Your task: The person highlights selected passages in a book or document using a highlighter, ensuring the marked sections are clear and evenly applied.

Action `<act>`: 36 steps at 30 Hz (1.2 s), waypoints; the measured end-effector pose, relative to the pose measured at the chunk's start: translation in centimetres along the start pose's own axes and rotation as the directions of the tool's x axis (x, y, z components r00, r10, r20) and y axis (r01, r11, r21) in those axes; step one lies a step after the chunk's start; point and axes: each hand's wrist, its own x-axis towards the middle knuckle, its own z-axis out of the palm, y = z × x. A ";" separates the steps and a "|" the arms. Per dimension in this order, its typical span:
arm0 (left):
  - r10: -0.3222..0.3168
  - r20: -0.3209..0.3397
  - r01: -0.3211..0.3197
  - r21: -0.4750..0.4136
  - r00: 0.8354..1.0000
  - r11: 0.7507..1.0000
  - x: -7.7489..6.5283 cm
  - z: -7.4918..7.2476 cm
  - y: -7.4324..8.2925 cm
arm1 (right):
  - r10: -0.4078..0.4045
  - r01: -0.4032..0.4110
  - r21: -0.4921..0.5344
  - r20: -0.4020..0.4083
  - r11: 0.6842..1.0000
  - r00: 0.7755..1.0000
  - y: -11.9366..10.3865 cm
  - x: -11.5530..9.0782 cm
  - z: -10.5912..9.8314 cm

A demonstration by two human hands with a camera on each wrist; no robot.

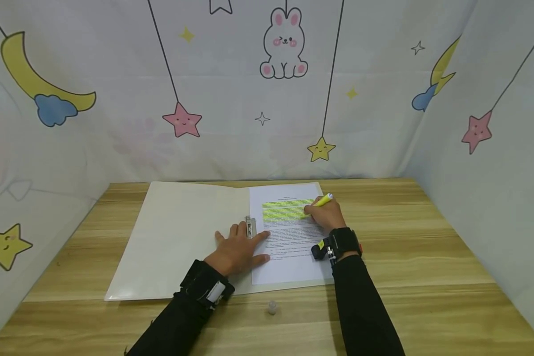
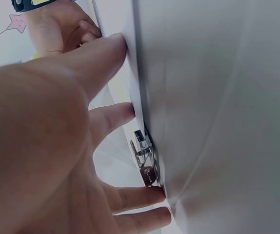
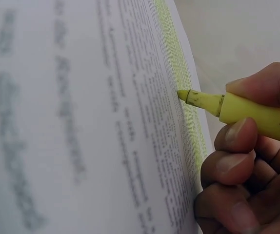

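Observation:
My right hand point(image 1: 326, 215) pinches a yellow highlighter point(image 3: 257, 117) between thumb and fingers. Its chisel tip is right at a line of print on the white sheet point(image 1: 289, 269). Yellow marking covers several upper lines of the text, while the lower lines are plain black. The sheet lies on the right side of an opened white folder point(image 1: 178, 237). Spread out flat, my left hand point(image 1: 237, 252) rests across the folder's middle, thumb and index fingertip on the sheet's left edge. Beside its fingers sits the metal clip point(image 1: 250, 226), which shows again in the left wrist view.
A small translucent cap-like piece point(image 1: 272, 307) lies on the wooden table point(image 1: 427, 306) in front of the folder. White curtains point(image 1: 231, 59) printed with stars, moons and a rabbit enclose the table at the back and both sides.

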 end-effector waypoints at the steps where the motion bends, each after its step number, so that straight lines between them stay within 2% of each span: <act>1: 0.001 0.002 -0.001 -0.003 1.000 1.000 0.0 0.0 0.0 | -0.003 0.003 -0.007 -0.002 1.000 1.000 0.1 0.0 -0.1; 36: -0.006 0.004 0.006 -0.023 1.000 1.000 0.2 0.2 0.0 | 0.007 -0.007 -0.005 -0.012 1.000 1.000 0.5 0.3 -0.8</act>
